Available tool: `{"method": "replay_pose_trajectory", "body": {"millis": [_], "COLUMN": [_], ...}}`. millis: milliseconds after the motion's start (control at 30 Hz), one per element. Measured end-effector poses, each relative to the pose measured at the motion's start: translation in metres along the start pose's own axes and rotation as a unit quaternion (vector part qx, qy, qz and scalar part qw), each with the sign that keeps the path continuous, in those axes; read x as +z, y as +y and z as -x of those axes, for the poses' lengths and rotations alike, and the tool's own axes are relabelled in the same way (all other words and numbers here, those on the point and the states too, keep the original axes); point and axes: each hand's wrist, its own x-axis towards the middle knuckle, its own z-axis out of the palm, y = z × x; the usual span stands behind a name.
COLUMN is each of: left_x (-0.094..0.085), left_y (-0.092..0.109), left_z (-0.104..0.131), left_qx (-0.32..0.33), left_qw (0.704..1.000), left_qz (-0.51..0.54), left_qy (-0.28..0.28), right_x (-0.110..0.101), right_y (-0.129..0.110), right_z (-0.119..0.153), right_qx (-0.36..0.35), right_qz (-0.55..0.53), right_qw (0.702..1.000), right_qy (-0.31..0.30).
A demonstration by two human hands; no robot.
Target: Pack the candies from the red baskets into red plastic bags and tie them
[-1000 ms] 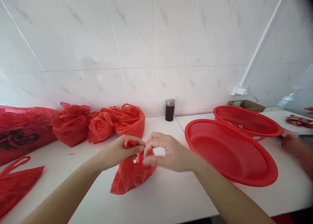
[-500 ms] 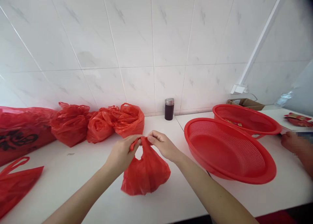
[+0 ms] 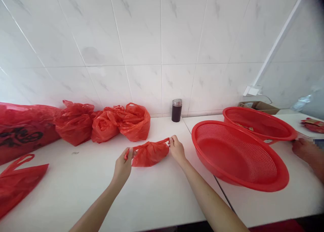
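A red plastic bag (image 3: 151, 154) lies in front of me on the white table, its two handles pulled out sideways. My left hand (image 3: 124, 162) pinches the handle on the left. The opposite handle is gripped between the fingers of my right hand (image 3: 176, 148). Between the hands the bag's top is drawn together, and what is inside cannot be seen. Behind it, against the wall, stand several filled red plastic bags (image 3: 135, 122).
A dark cup with a silver lid (image 3: 176, 110) stands by the wall. Two red plastic baskets (image 3: 227, 157) are on the right, with a cardboard box (image 3: 268, 107) behind. Another person's hand (image 3: 302, 147) is beside the farther basket. A flat red bag (image 3: 20, 183) lies at left.
My hands have moved apart and the bag's handles are now stretched out to both sides. The bag has moved farther from me and looks lower and flatter.
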Motion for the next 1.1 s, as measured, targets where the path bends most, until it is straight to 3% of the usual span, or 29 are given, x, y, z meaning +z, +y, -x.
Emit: {"method": "replay_pose_trajectory", "body": {"millis": [167,300,500,667,833,1100], "left_x": [0.046,0.069,0.061,0.059,0.068,0.081], "left_y": [-0.015,-0.021,-0.039,-0.052,-0.057,-0.068], "left_z": [-0.026,-0.042,-0.055,-0.071,-0.078,-0.069], "left_qx": [0.023,0.017,0.014,0.004,0.034,0.06], "left_qw": [0.994,0.988,0.985,0.986,0.99,0.986], "left_qz": [-0.047,-0.103,-0.169,-0.165,-0.139,-0.156], "left_qy": [0.099,0.118,0.033,-0.008,-0.003,0.013], "right_x": [0.039,0.059,0.053,0.052,0.056,0.053], "right_y": [-0.023,-0.028,0.002,0.022,0.026,0.033], "right_z": [-0.007,-0.01,-0.023,-0.038,-0.044,-0.041], "right_qx": [0.006,-0.003,0.046,0.083,0.086,0.053], "right_qz": [0.015,0.019,-0.007,-0.015,-0.027,-0.11], "right_qw": [1.0,1.0,0.999,0.996,0.996,0.992], "right_qy": [0.02,0.004,-0.028,-0.033,-0.011,-0.014]}}
